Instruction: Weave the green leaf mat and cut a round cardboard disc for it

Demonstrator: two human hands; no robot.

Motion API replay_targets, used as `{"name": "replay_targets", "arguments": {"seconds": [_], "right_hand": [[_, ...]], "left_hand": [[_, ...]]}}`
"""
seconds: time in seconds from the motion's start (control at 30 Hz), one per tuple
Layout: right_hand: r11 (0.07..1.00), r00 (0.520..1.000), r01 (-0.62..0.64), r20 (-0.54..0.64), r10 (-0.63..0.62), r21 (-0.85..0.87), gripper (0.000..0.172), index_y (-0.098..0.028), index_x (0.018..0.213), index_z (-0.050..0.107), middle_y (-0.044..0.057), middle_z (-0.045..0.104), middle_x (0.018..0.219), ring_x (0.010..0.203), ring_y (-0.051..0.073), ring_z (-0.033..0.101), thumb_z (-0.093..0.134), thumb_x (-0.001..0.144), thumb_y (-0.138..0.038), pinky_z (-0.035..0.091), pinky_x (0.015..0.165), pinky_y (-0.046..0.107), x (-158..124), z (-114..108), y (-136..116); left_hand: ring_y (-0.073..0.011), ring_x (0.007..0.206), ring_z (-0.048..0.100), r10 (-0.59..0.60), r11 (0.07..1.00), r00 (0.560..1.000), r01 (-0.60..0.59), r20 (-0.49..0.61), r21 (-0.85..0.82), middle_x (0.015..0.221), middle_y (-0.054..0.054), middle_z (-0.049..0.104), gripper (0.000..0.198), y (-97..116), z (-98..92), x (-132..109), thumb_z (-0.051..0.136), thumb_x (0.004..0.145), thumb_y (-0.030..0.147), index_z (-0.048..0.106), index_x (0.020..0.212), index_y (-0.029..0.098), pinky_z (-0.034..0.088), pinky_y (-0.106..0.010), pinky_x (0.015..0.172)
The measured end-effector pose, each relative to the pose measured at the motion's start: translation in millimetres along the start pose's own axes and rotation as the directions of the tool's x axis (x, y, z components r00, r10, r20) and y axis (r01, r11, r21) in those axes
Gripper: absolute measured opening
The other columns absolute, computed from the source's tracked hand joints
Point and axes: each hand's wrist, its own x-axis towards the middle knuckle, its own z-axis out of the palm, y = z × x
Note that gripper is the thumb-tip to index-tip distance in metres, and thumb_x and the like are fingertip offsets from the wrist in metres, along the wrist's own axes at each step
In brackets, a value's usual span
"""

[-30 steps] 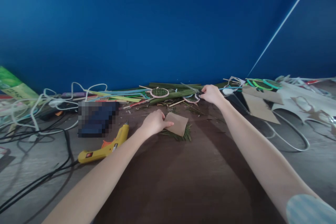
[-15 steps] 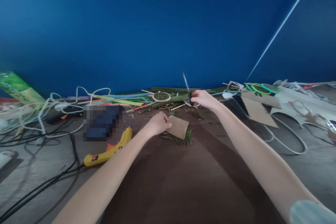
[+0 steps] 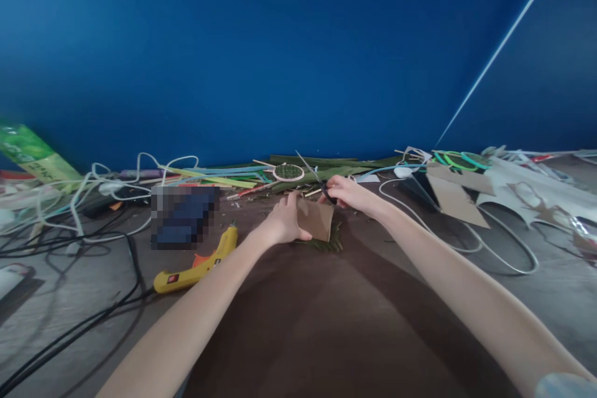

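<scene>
Gripping brown cardboard [image 3: 316, 219] edged with green leaf strips [image 3: 336, 241] in my left hand [image 3: 285, 222], I clasp black-handled scissors [image 3: 328, 194] in my right hand [image 3: 347, 192].

One head cam, worn by person: looks fwd & down over brown worktop [image 3: 289, 336], blue wall [image 3: 280, 43] at far side; close range, L hand [image 3: 283, 221] & R hand [image 3: 349, 193] near ctr of view.

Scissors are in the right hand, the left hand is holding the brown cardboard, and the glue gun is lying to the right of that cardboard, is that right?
Not quite: the head view shows the glue gun lying to the left of the brown cardboard. The scissors are in the right hand, and the left hand holds the cardboard.
</scene>
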Motion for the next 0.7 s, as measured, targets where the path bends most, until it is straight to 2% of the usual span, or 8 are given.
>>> {"name": "replay_targets", "arguments": {"seconds": [0.07, 0.13, 0.27, 0.37, 0.47, 0.57, 0.63, 0.7], "right_hand": [[0.999, 0.999, 0.046, -0.016, -0.045, 0.029, 0.014, -0.019, 0.082, 0.042, 0.003, 0.07, 0.079, 0.041, 0.006, 0.036, 0.049, 0.07, -0.021, 0.027, 0.042, 0.022, 0, -1, -1], [0.992, 0.995, 0.097, -0.009, -0.096, 0.075, 0.018, -0.019, 0.083, 0.042, 0.003, 0.069, 0.079, 0.044, 0.006, 0.036, 0.052, 0.07, -0.025, 0.027, 0.044, 0.022, 0, 0, 1], [0.974, 0.992, 0.126, -0.014, -0.125, 0.187, 0.024, -0.019, 0.086, 0.041, 0.002, 0.069, 0.082, 0.046, 0.006, 0.039, 0.053, 0.069, -0.031, 0.025, 0.043, 0.022, 0, 5, 5], [0.964, 0.983, 0.157, -0.126, -0.132, 0.217, 0.023, -0.02, 0.086, 0.04, 0.001, 0.067, 0.078, 0.046, 0.007, 0.039, 0.053, 0.07, -0.031, 0.025, 0.043, 0.022, 1, 9, 5], [0.957, 0.949, 0.183, -0.295, -0.112, 0.224, 0.023, -0.021, 0.087, 0.04, -0.001, 0.063, 0.075, 0.05, 0.008, 0.042, 0.054, 0.071, -0.031, 0.03, 0.045, 0.022, 3, 11, 2], [0.96, 0.897, 0.188, -0.434, -0.082, 0.207, 0.027, -0.021, 0.083, 0.042, -0.002, 0.058, 0.077, 0.053, 0.008, 0.048, 0.061, 0.068, -0.033, 0.036, 0.046, 0.022, 8, 14, 0], [0.959, 0.908, 0.168, -0.415, -0.06, 0.229, 0.036, -0.021, 0.08, 0.042, -0.003, 0.055, 0.071, 0.048, 0.008, 0.048, 0.066, 0.065, -0.042, 0.037, 0.043, 0.023, 10, 19, -2], [0.953, 0.951, 0.17, -0.297, -0.092, 0.25, 0.045, -0.021, 0.075, 0.041, -0.005, 0.051, 0.059, 0.043, 0.008, 0.045, 0.067, 0.063, -0.056, 0.033, 0.039, 0.022, 13, 27, -5]], "left_hand": [[-0.0384, 0.126, 0.039, 0.046, 0.999, 0.999, -0.046, -0.029, -0.023, 0.137, -0.024, 0.039, 0.112, -1, 0.7, 0, 0.078, 0.053, 0.031, 0.014, 0.143, 0.014, 0.036, -0.047, 0.098], [-0.0371, 0.124, 0.042, 0.1, 0.994, 0.994, -0.102, -0.038, -0.046, 0.135, -0.024, 0.042, 0.11, -1, -0.3, 1, 0.076, 0.055, 0.03, 0.014, 0.144, 0.013, 0.037, -0.046, 0.097], [-0.0303, 0.116, 0.05, 0.176, 0.975, 0.982, -0.184, -0.071, -0.125, 0.126, -0.017, 0.054, 0.074, -4, -8.7, 3, 0.065, 0.063, 0.017, 0.04, 0.132, 0.013, 0.04, -0.038, 0.094], [-0.0262, 0.104, 0.058, 0.174, 0.95, 0.976, -0.202, -0.133, -0.24, 0.115, -0.012, 0.061, 0.049, -9, -18.2, 8, 0.061, 0.066, 0.014, 0.054, 0.114, 0.014, 0.044, -0.036, 0.088], [-0.0228, 0.09, 0.062, 0.062, 0.891, 0.977, -0.147, -0.205, -0.43, 0.102, -0.01, 0.064, 0.039, -15, -29.1, 12, 0.063, 0.068, 0.017, 0.055, 0.106, 0.015, 0.049, -0.033, 0.077], [-0.0205, 0.081, 0.063, -0.158, 0.784, 0.933, -0.08, -0.323, -0.615, 0.093, -0.008, 0.063, 0.037, -18, -41.3, 13, 0.065, 0.07, 0.019, 0.051, 0.104, 0.018, 0.052, -0.031, 0.065], [-0.0187, 0.075, 0.064, -0.262, 0.645, 0.901, -0.103, -0.346, -0.757, 0.088, -0.005, 0.063, 0.035, -19, -48.7, 12, 0.065, 0.071, 0.016, 0.047, 0.101, 0.02, 0.053, -0.029, 0.06], [-0.0165, 0.069, 0.064, -0.33, 0.478, 0.882, -0.152, -0.337, -0.865, 0.086, -0.004, 0.064, 0.036, -20, -54.4, 12, 0.065, 0.071, 0.012, 0.043, 0.098, 0.021, 0.055, -0.029, 0.059]]}}
